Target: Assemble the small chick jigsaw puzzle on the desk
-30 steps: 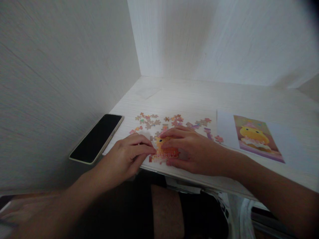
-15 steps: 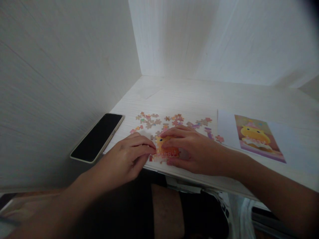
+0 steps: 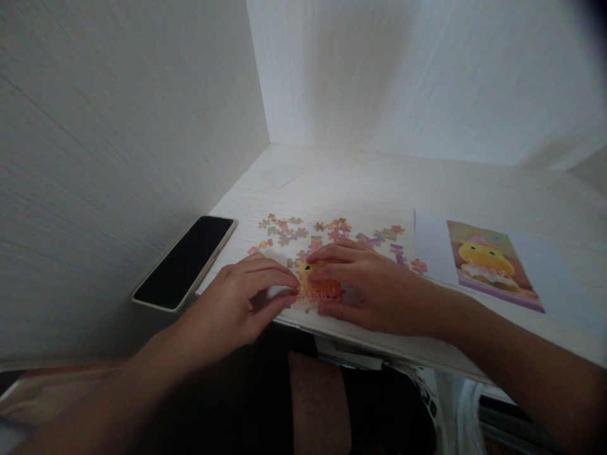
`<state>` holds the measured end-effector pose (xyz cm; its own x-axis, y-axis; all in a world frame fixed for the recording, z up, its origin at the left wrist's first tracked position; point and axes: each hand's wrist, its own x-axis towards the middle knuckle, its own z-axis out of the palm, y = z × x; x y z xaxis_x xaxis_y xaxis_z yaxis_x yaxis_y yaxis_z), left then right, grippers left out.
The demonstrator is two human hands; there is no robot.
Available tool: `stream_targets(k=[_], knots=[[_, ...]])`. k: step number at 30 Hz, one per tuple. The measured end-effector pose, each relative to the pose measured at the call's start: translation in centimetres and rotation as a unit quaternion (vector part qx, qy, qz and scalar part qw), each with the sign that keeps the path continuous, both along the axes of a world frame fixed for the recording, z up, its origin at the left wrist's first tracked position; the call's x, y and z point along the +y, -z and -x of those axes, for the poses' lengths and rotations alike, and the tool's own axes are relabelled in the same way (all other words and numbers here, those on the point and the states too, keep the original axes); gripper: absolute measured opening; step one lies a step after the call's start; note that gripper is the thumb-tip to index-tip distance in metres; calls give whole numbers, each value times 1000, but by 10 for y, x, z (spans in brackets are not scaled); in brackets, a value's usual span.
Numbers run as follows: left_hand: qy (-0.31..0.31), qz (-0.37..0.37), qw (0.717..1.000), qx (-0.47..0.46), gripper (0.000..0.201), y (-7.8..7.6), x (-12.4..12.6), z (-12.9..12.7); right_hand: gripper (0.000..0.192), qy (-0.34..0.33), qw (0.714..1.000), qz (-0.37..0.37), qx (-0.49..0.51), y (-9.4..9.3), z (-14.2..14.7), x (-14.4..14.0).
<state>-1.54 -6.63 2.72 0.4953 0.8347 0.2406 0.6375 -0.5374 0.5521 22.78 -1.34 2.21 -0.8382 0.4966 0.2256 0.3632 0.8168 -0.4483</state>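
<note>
A partly joined jigsaw puzzle, orange-yellow with a dark eye and a pinkish lower strip, lies near the front edge of the table. My right hand rests over its right side, fingers across the upper part and thumb by the lower edge, gripping it. At the puzzle's left edge, my left hand is closed in a pinch, its index finger and thumb coming together on what looks like a puzzle piece, mostly hidden by the fingertips. Several loose puzzle pieces are scattered just beyond the hands.
A printed picture of a yellow figure with a party hat lies on the right on white paper. To the left, a phone sticks out past the table's edge. White panels stand behind and to the left.
My left thumb has shifted forward and right along the puzzle's lower left corner, widening the gap between thumb and fingers. The reddish corner there is now covered. My right hand has stayed almost still.
</note>
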Motion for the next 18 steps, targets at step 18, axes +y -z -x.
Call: stream_targets(k=[18], knots=[[-111, 78, 933, -333, 18, -2, -2, -48, 29, 69, 874, 418, 238, -9, 1, 6]])
